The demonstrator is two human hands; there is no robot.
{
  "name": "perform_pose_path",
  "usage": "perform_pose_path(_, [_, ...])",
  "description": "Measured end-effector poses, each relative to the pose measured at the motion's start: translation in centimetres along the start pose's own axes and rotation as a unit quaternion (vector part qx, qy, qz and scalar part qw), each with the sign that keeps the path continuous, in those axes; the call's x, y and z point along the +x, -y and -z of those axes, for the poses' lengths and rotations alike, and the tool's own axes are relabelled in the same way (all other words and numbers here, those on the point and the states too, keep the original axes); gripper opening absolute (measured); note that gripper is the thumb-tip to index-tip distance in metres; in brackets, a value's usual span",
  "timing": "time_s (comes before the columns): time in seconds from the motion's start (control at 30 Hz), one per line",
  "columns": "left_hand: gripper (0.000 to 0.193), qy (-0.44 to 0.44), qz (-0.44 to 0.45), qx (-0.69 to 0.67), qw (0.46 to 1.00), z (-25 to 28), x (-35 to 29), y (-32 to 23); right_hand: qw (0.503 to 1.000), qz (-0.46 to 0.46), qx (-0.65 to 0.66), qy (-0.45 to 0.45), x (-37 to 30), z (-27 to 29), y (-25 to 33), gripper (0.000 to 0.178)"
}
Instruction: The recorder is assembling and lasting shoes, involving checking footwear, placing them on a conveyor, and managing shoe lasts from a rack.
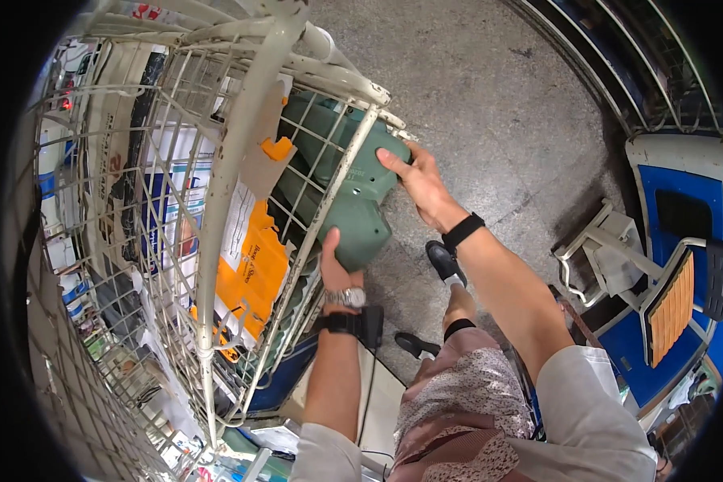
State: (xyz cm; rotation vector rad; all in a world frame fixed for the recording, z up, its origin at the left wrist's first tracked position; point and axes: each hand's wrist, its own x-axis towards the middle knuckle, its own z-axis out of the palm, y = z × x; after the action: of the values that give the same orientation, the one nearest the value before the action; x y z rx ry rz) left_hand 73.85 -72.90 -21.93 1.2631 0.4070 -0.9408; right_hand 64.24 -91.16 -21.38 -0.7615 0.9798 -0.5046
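A green moulded plastic piece (357,229) with small holes sticks out of the open side of a white wire cage rack (361,145). Its inner part lies behind the wires. My right hand (422,181) grips its far right edge, thumb on top and fingers hidden beneath. At the near corner, my left hand (337,269) holds it with the thumb up along its side; the other fingers are mostly out of sight under it. A metal watch (345,297) is on my left wrist and a black band (463,230) on the right.
Torn orange and white packaging (253,269) hangs inside the rack's mesh. Boxes and papers (177,189) fill the rack's left. A stool with a wooden slatted seat (668,309) stands at right beside blue panels (687,209). Grey concrete floor (498,104) lies beyond my hands.
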Motion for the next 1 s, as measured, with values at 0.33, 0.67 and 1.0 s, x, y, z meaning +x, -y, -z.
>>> perform_pose_path(0.33, [0.051, -0.027, -0.003, -0.029, 0.999, 3.5, -3.2, 1.3, 0.996, 0.076, 0.001, 0.04, -1.1, 0.0, -0.5, 0.052])
perform_pose_path(0.67, [0.053, 0.057, -0.029, 0.019, 0.998, -2.5, 3.0, -0.1, 0.992, -0.019, 0.119, 0.033, 0.4, 0.1, -3.9, 0.088])
perform_pose_path(1.0, [0.048, 0.029, -0.156, 0.399, 0.903, 2.9, -8.6, 0.1, 0.856, -0.111, 0.479, -0.158, -2.0, -11.9, -9.3, 0.081])
